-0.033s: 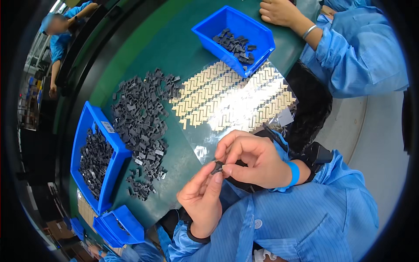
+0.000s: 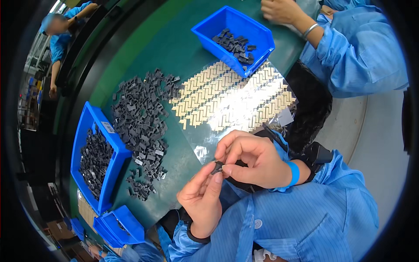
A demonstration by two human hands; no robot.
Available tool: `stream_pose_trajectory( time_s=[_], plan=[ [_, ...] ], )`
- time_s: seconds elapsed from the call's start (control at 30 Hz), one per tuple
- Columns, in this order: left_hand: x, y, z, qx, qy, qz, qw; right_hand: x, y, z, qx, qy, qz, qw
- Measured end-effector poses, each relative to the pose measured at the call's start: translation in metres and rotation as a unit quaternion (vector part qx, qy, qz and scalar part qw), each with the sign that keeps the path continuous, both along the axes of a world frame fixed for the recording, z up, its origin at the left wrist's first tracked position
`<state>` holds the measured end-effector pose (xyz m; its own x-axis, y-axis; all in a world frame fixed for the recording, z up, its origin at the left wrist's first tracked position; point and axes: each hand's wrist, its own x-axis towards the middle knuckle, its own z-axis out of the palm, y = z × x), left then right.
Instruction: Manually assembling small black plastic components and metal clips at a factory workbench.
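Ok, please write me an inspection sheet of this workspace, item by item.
Surface: green table, curved edge.
Job's things: small dark part pinched between left hand and right hand; loose pile of dark parts; blue bin of parts at left; second blue bin at far side.
Clutter: clear sheet with rows of gold pieces.
Hands: both closed on the part.
Cables: nothing seen.
Surroundings: co-worker's hand at far side; another person at far left.

Blue bins (image 2: 114, 144), dark grey parts (image 2: 142, 118), green table (image 2: 148, 48).
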<state>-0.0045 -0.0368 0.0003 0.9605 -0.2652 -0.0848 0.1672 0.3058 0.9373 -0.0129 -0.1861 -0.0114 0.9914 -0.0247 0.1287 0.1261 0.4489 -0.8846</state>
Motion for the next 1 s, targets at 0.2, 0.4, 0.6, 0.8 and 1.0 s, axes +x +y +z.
stream_pose_trajectory(
  time_s=[0.2,0.4,0.6,0.8,1.0],
  plan=[
    [0.0032,-0.0018,-0.0009,0.006,0.004,-0.003,1.0,0.0022,-0.0012,-0.0021,-0.016,0.001,-0.005,1.0],
    [0.0029,-0.0026,-0.0005,0.015,0.006,0.0,1.0,0.0023,-0.0021,-0.0038,-0.044,-0.011,-0.012,0.999],
    [0.0025,-0.0021,-0.001,0.015,0.002,0.003,1.0,0.0021,-0.0001,-0.0041,-0.06,-0.011,-0.018,0.998],
    [0.0014,-0.0019,-0.0011,0.001,0.005,-0.002,1.0,0.0008,0.0002,-0.0027,-0.068,-0.017,-0.026,0.997],
    [0.002,-0.0034,-0.0001,-0.032,0.029,-0.002,0.999,0.0008,0.0014,-0.0025,-0.075,-0.022,-0.034,0.996]
  ],
)
